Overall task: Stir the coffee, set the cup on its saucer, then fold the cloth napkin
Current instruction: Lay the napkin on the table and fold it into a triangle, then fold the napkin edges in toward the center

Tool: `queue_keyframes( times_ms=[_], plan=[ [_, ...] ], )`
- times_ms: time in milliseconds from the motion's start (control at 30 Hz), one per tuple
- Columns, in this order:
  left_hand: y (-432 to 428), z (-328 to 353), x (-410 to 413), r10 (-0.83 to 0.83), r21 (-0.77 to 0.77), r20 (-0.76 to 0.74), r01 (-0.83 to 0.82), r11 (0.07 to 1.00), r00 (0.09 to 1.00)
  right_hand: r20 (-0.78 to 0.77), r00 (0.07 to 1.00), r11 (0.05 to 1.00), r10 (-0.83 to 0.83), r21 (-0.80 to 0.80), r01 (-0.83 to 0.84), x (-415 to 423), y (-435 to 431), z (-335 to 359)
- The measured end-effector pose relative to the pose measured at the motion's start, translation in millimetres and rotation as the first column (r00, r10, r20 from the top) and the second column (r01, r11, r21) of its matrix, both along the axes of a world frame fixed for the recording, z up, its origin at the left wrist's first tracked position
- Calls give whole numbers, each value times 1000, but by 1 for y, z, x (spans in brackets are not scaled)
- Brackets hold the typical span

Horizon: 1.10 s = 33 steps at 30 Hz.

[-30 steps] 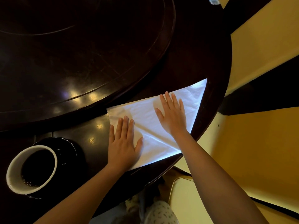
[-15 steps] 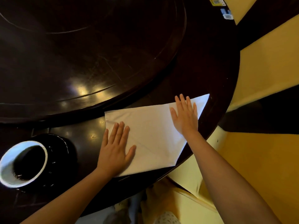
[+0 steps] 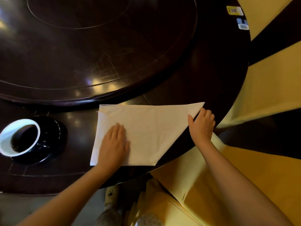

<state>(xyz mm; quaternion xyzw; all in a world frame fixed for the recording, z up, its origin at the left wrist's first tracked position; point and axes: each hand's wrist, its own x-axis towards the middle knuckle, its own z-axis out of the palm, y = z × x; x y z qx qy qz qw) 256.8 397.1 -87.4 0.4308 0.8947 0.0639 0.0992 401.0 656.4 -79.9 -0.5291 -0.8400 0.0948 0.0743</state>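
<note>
The cloth napkin (image 3: 146, 128) was laid partly folded on the dark surface (image 3: 78, 132), close to its rim, with the cup (image 3: 19, 137) seated on its saucer (image 3: 52, 136) to the left. The left hand (image 3: 114, 147) was pressed flat on it, fingers (image 3: 118, 129) straight. The right hand (image 3: 202, 126) was curled at the right corner, apparently pinching it. If that corner were pulled too hard, the layers could be dragged askew or slid over the rim.
</note>
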Motion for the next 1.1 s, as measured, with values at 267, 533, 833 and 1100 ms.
queue_keyframes(
  times_ms=[267,533,833,1100],
  plan=[
    [13,3,90,-125,30,-19,125,992,992,-312,776,692,-548,-690,211,-25,2,10],
    [11,-7,91,-264,25,-87,267,963,961,-362,669,508,-649,-861,26,-24,-4,44],
    [-9,-6,90,-204,212,-98,220,952,974,-466,885,722,4,-611,-325,-78,-44,90],
    [-46,-15,99,-143,281,-40,149,948,989,-244,844,736,478,-413,-536,-146,-123,75]
  ],
)
